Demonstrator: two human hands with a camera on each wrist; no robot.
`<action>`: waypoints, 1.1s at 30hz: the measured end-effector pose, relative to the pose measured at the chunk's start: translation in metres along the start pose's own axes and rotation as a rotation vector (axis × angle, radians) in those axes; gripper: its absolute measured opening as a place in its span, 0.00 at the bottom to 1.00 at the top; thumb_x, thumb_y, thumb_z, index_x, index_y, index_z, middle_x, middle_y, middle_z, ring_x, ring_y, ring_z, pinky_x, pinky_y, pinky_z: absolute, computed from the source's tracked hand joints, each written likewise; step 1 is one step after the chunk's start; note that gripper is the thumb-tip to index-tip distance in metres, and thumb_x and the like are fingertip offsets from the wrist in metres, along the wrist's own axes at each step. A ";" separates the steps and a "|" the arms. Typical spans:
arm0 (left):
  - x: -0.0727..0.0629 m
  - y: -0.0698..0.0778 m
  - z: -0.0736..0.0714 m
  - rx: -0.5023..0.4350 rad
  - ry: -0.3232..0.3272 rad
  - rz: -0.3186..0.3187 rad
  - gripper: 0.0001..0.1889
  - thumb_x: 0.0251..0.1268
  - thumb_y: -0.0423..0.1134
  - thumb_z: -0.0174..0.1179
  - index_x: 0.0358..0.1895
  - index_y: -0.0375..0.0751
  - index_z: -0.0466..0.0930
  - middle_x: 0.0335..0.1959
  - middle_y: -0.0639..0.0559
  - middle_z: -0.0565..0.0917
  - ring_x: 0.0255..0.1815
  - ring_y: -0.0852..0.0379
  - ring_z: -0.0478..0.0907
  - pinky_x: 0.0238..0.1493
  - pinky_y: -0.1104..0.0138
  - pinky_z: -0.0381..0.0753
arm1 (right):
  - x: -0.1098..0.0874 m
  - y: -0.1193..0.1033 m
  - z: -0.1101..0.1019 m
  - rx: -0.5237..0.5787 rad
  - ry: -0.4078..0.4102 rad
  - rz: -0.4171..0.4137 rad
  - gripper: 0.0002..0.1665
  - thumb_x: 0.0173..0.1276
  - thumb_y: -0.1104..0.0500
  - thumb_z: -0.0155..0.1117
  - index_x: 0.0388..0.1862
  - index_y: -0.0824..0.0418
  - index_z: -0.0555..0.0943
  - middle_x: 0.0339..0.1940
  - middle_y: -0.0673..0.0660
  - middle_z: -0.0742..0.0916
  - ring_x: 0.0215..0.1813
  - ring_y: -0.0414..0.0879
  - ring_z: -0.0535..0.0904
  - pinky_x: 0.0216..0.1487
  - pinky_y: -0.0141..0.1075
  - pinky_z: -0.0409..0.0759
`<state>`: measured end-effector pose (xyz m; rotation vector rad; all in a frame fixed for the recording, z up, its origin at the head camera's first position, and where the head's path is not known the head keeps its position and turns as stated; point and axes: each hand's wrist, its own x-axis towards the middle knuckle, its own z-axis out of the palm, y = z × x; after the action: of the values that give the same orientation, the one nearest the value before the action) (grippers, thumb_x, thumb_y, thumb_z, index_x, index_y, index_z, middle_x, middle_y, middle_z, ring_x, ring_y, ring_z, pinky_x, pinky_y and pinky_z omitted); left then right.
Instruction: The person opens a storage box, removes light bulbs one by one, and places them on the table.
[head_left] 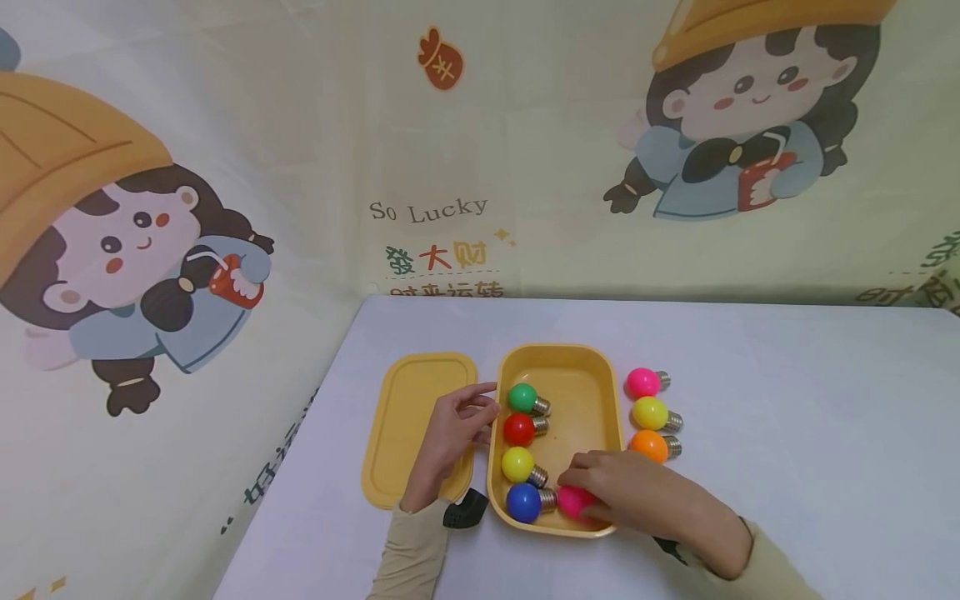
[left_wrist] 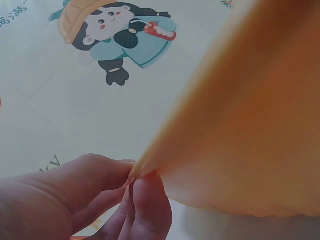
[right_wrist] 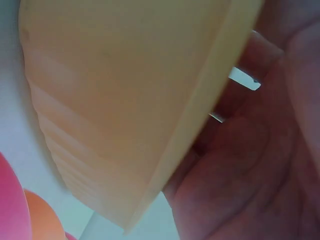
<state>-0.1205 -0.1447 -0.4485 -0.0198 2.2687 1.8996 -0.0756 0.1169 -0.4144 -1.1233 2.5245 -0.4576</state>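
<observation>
A yellow plastic box (head_left: 581,392) sits on the table. Down its left side lie a green bulb (head_left: 522,397), a red bulb (head_left: 519,429), a yellow bulb (head_left: 517,464) and a blue bulb (head_left: 523,502), metal bases pointing right. My left hand (head_left: 452,433) pinches the box's left rim; the left wrist view shows thumb and finger on that edge (left_wrist: 172,117). Reaching over the right wall, my right hand (head_left: 637,493) holds a pink light bulb (head_left: 574,502) beside the blue one. Its fingers partly cover that bulb, and the box wall (right_wrist: 115,100) hides their tips in the right wrist view.
Right of the box lie a pink bulb (head_left: 642,383), a yellow bulb (head_left: 651,413) and an orange bulb (head_left: 649,446) in a column. A flat yellow lid (head_left: 420,392) lies to its left, partly under the left hand. A cartoon-printed curtain (head_left: 555,183) hangs behind the white table (head_left: 787,417).
</observation>
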 end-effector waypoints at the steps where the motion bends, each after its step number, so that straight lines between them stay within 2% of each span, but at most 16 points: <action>1: 0.000 -0.001 0.000 0.000 -0.002 0.002 0.22 0.67 0.36 0.64 0.63 0.37 0.77 0.44 0.40 0.82 0.28 0.57 0.82 0.31 0.67 0.86 | 0.000 0.000 0.000 0.007 -0.004 0.004 0.18 0.62 0.49 0.72 0.50 0.50 0.86 0.38 0.43 0.83 0.38 0.36 0.77 0.44 0.33 0.85; 4: 0.001 -0.001 0.000 -0.001 -0.004 0.002 0.22 0.67 0.36 0.64 0.63 0.37 0.78 0.43 0.40 0.82 0.28 0.56 0.82 0.32 0.67 0.86 | 0.001 -0.001 0.000 -0.002 -0.010 0.006 0.17 0.62 0.50 0.73 0.50 0.50 0.86 0.40 0.44 0.85 0.40 0.38 0.79 0.45 0.36 0.85; 13: 0.001 0.001 -0.001 0.019 0.006 -0.003 0.21 0.67 0.37 0.65 0.62 0.38 0.79 0.43 0.41 0.82 0.29 0.57 0.82 0.31 0.67 0.86 | -0.002 -0.004 -0.003 -0.151 0.037 -0.063 0.21 0.59 0.56 0.75 0.53 0.50 0.85 0.46 0.49 0.86 0.46 0.44 0.83 0.45 0.35 0.86; 23: -0.001 0.001 0.000 0.030 0.004 -0.001 0.22 0.67 0.37 0.64 0.63 0.39 0.78 0.44 0.41 0.82 0.31 0.56 0.82 0.32 0.66 0.87 | -0.011 -0.004 -0.013 -0.125 0.046 -0.058 0.25 0.56 0.59 0.77 0.55 0.50 0.85 0.48 0.50 0.85 0.46 0.43 0.83 0.45 0.33 0.86; 33: -0.001 0.002 -0.001 0.019 0.004 -0.002 0.22 0.68 0.36 0.64 0.63 0.37 0.77 0.44 0.41 0.82 0.30 0.57 0.82 0.30 0.67 0.86 | -0.021 -0.002 -0.024 -0.142 0.134 -0.071 0.28 0.54 0.62 0.77 0.56 0.52 0.85 0.50 0.52 0.85 0.49 0.47 0.84 0.45 0.35 0.86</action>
<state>-0.1201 -0.1450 -0.4463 -0.0235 2.2882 1.8793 -0.0714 0.1349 -0.3881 -1.2770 2.6761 -0.3882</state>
